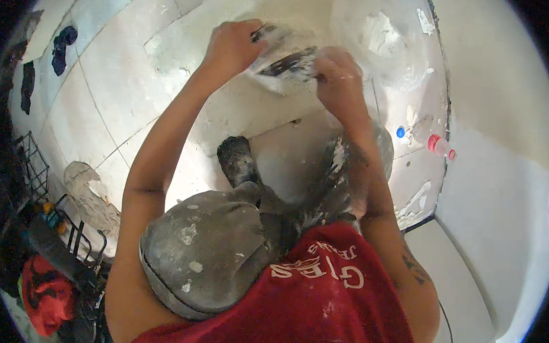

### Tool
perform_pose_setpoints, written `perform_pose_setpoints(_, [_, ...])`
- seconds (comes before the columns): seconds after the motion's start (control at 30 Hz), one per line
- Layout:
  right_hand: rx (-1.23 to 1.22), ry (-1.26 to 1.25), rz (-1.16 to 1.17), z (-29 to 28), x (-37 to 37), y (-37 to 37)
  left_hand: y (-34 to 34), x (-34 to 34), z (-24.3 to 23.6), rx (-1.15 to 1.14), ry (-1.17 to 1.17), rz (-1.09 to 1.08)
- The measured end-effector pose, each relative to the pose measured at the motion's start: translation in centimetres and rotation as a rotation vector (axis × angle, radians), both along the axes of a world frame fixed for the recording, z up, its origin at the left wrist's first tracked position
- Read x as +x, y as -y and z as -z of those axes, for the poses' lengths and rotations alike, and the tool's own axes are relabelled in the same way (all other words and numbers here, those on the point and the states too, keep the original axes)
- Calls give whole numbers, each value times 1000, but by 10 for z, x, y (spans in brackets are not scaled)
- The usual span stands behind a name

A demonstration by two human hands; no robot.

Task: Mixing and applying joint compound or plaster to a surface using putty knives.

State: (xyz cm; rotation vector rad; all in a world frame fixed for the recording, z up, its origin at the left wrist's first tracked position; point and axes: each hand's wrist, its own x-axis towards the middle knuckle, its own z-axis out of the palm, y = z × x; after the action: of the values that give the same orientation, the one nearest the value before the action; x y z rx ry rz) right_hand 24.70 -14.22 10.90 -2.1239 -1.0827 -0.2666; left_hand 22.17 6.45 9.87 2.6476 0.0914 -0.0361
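Observation:
Over the pale floor ahead of me, both hands are at a dark, limp-looking piece smeared with white; its kind is blurred by motion. My left hand is closed at its far left end, fingers bent around a dark, white-streaked part. Curled like a fist, my right hand grips the right end and is smeared by motion. Beneath them lies a whitish, wet-looking patch of floor. My knees, in grey trousers spotted with white, are bent below my arms.
At the upper right is a clear, round, shallow thing with white stuff in it. A clear bottle lies near the wall, close to a blue cap. Dark cloth, a black wire rack and red fabric are leftward.

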Motion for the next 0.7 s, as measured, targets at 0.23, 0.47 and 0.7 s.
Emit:
perform_pose_setpoints(0.23, [-93,-418,408,1,16,14,10,-57,6,190,329,85])
perform_pose_setpoints(0.47, [-127,-141,16,-5,-1,-17,22,-57,21,234,574,546])
perform_pose_setpoints(0.7, [-298,-148,20,23,18,-26,26,-53,17,131,741,499])
